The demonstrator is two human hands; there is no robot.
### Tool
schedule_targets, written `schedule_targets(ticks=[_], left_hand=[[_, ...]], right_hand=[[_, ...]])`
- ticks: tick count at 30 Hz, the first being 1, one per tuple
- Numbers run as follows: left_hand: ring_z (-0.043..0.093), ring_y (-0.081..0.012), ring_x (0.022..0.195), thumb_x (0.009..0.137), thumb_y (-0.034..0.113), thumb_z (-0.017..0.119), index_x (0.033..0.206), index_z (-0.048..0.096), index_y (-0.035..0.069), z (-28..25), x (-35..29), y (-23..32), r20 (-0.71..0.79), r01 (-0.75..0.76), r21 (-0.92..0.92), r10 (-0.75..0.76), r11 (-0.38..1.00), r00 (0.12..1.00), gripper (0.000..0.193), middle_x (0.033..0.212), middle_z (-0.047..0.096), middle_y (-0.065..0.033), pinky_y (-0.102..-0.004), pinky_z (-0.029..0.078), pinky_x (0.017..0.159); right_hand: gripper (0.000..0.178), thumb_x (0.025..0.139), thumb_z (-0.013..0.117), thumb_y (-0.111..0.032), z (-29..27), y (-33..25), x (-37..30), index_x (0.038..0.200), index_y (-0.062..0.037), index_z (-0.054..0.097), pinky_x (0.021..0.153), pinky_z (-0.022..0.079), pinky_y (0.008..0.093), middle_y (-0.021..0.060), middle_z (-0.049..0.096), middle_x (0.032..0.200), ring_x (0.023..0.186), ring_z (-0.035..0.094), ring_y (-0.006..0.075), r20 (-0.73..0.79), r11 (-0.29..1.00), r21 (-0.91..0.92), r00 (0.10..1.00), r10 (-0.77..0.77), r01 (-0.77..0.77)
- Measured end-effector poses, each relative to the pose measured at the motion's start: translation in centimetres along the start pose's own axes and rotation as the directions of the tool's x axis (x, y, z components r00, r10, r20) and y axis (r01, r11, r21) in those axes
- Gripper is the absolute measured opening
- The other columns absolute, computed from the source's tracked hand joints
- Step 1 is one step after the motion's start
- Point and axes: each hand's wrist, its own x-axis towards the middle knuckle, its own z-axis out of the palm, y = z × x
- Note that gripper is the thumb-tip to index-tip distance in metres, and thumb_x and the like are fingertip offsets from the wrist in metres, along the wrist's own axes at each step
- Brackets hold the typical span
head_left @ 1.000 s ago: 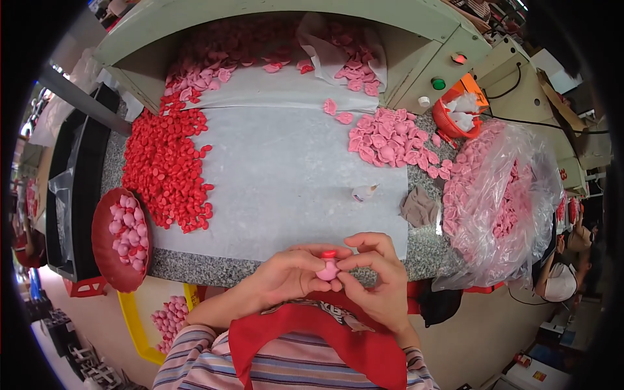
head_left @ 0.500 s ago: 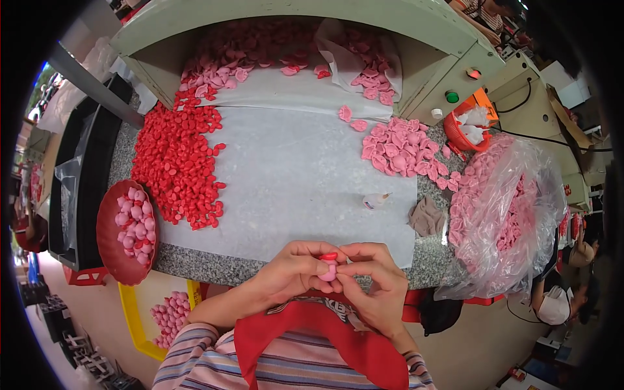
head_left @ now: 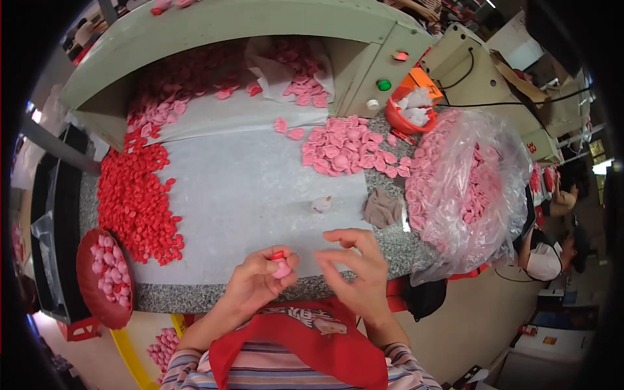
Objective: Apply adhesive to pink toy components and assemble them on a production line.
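Observation:
Between the thumb and fingers of my left hand point(head_left: 252, 281) sits a small rounded pink piece point(head_left: 283, 269) with a red cap on top, held above the table's front edge. My right hand point(head_left: 359, 273) is off to its right, fingers apart and holding nothing. Beyond the hands, a small white squeeze bottle with a narrow tip point(head_left: 321, 205) rests on the white paper sheet point(head_left: 240, 201). A heap of small red pieces point(head_left: 136, 201) covers the sheet's left side. Pink cupped, shell-like pieces point(head_left: 341, 148) lie piled at its far right.
A red dish point(head_left: 104, 317) of joined pink-and-red pieces is at the left, above a yellow tray point(head_left: 133, 363). On the right are a grey-brown cloth point(head_left: 382, 208), a clear plastic bag point(head_left: 500, 188) over pink pieces and a red basket point(head_left: 394, 118). A pale green machine housing point(head_left: 227, 32) spans the back.
My right hand has let go of the capped pink piece and moved away to the right with fingers spread. My left hand keeps hold of it. The whole view has shifted.

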Motion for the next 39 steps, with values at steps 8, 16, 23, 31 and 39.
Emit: schedule_targets(ticks=[8, 16, 23, 31, 39], left_hand=[[0.056, -0.0216, 0.069, 0.070, 0.006, 0.052, 0.093, 0.053, 0.002, -0.9, 0.6, 0.0, -0.006, 0.095, -0.279, -0.101, 0.955, 0.995, 0.024, 0.087, 0.050, -0.0068, -0.0218, 0.054, 0.057], [0.060, -0.0258, 0.077, 0.071, 0.005, 0.050, 0.094, 0.052, 0.001, -1.1, 0.1, -0.1, 0.051, 0.100, -0.362, -0.088, 0.927, 0.995, 0.023, 0.088, 0.050, -0.0087, -0.0262, 0.056, 0.064], [0.056, -0.0207, 0.071, 0.070, 0.005, 0.049, 0.091, 0.051, 0.003, -1.2, -0.4, -0.1, 0.024, 0.083, -0.334, -0.080, 0.939, 0.997, 0.021, 0.086, 0.049, -0.0074, -0.0234, 0.051, 0.064], [0.057, -0.0193, 0.073, 0.072, 0.006, 0.050, 0.090, 0.050, 0.002, -1.5, -0.5, -0.1, 0.012, 0.024, -0.270, -0.021, 0.963, 1.000, 0.019, 0.084, 0.049, -0.0059, -0.0233, 0.051, 0.065], [0.062, -0.0189, 0.082, 0.083, 0.011, 0.052, 0.116, 0.045, -0.006, -0.3, -1.0, 0.7, 0.031, 0.030, -0.007, -0.029, 1.000, 0.999, 0.038, 0.098, 0.057, -0.0114, -0.0269, 0.052, 0.075]], right_hand=[[0.011, 0.071, 0.060, 0.000, -6.1, 17.1, 3.0, 0.082, -0.0015, 0.061, 0.061, 0.046, 0.0284, 0.0096, 0.059, 0.075, 0.065, 0.059, 0.0210, -0.351, 0.861, -0.372, 0.911, 0.214, -0.346], [0.015, 0.068, 0.064, -0.014, -6.3, 19.9, 5.2, 0.080, -0.0045, 0.063, 0.064, 0.047, 0.0374, 0.0113, 0.061, 0.079, 0.071, 0.059, 0.0290, -0.149, 0.551, -0.798, 0.966, 0.213, -0.245], [0.019, 0.068, 0.058, -0.010, -6.2, 19.9, 5.2, 0.087, -0.0075, 0.059, 0.067, 0.047, 0.0380, 0.0104, 0.059, 0.083, 0.082, 0.057, 0.0278, 0.021, 0.454, -0.890, 0.991, 0.135, -0.043], [0.017, 0.073, 0.059, -0.001, -5.0, 8.6, 3.7, 0.090, -0.0032, 0.060, 0.062, 0.043, 0.0239, 0.0023, 0.056, 0.077, 0.070, 0.053, 0.0145, -0.330, 0.915, -0.119, 0.885, 0.329, -0.384], [0.020, 0.063, 0.069, 0.005, 1.4, -0.9, 1.1, 0.082, -0.0001, 0.065, 0.070, 0.043, 0.0251, 0.0074, 0.052, 0.088, 0.084, 0.051, 0.0162, 0.341, 0.825, 0.499, 0.935, 0.092, -0.264]])
